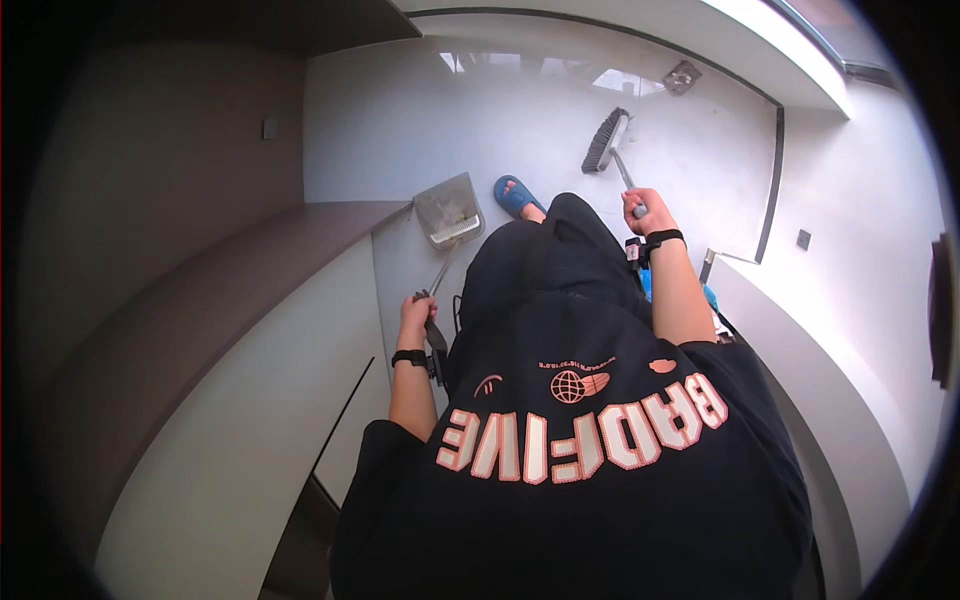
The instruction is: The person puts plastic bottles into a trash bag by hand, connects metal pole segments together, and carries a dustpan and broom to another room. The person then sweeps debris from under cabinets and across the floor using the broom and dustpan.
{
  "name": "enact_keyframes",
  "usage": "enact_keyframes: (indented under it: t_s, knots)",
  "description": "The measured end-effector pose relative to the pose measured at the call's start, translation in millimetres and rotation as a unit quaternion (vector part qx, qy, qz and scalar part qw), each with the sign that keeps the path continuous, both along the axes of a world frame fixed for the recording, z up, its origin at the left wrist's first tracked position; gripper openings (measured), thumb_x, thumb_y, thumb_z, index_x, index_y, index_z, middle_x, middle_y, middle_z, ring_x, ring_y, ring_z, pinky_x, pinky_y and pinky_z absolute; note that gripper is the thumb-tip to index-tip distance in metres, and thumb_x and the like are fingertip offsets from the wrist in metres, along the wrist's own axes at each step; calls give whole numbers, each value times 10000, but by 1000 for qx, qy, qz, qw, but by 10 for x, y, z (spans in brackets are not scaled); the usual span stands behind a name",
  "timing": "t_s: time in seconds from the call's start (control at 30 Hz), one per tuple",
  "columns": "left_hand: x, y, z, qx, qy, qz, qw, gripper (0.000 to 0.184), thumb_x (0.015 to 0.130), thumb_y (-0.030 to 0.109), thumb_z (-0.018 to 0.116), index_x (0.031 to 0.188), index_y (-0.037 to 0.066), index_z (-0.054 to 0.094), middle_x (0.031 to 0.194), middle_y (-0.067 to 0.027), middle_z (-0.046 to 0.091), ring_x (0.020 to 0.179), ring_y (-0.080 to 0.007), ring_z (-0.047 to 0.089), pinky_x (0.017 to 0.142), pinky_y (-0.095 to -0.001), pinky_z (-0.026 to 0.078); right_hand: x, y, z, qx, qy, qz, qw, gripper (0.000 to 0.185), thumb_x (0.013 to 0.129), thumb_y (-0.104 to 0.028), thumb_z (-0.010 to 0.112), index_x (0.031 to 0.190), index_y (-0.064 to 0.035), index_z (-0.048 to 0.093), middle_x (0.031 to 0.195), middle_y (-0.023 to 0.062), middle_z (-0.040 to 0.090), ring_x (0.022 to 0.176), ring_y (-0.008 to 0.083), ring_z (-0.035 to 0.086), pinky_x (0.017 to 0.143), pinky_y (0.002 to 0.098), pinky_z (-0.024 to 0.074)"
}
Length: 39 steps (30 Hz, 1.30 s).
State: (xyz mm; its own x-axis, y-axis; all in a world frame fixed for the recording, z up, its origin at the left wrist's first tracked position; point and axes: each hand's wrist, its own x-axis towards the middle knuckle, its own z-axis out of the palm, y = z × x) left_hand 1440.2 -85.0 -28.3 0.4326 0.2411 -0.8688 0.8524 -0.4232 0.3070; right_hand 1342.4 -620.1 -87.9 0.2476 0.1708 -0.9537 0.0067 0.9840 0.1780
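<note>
A dustpan [448, 208] with a grey, see-through scoop lies at the left of the floor, beside the corner of the brown ledge. My left hand [418, 310] is closed round its long handle. On the right, my right hand [648, 210] grips the grey handle of a broom [606, 140]. The broom's dark bristles rest on the floor ahead, up and to the right of the dustpan and apart from it. Between the two tools is my foot in a blue slipper [516, 196].
A square floor drain [682, 77] is near the far right corner. The brown ledge [250, 235] and white cabinet fronts [240, 430] run along the left. White walls stand ahead and right, with an outlet [803, 239]. Blue items show beside my right leg.
</note>
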Motion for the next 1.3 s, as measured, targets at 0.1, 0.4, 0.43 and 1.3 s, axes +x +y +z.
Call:
enact_keyframes:
  t_s: [0.1,0.4,0.43,1.3]
  knots:
    - [-153,457,-16,38,-34,-7,999,104,804,58,621,879,30,556,671,-48,591,505,-116,522,474,-264,429,198,533,132,-17,-51,101,993,86,810,29,529,767,-4,462,554,-15,467,421,67,465,393,187,430]
    - [523,1016,-60,53,-115,-83,989,125,723,75,638,831,30,596,660,-36,580,519,-116,535,466,-255,424,793,1833,1008,-139,-100,454,874,120,831,-114,553,747,-41,509,550,9,487,432,110,491,404,231,428]
    - [835,831,99,57,-123,-121,983,88,748,62,630,821,33,591,640,-18,565,502,-100,514,446,-244,406,888,1771,949,-174,-73,467,864,113,841,-121,550,778,-34,516,558,10,485,433,106,484,404,231,426]
    - [2915,-607,1232,174,-117,-111,971,504,769,239,652,1224,37,572,1044,-222,644,1000,-367,613,864,-405,493,6111,4059,-166,-379,-311,816,307,427,915,-131,371,1341,-124,404,928,170,637,581,251,633,484,369,525]
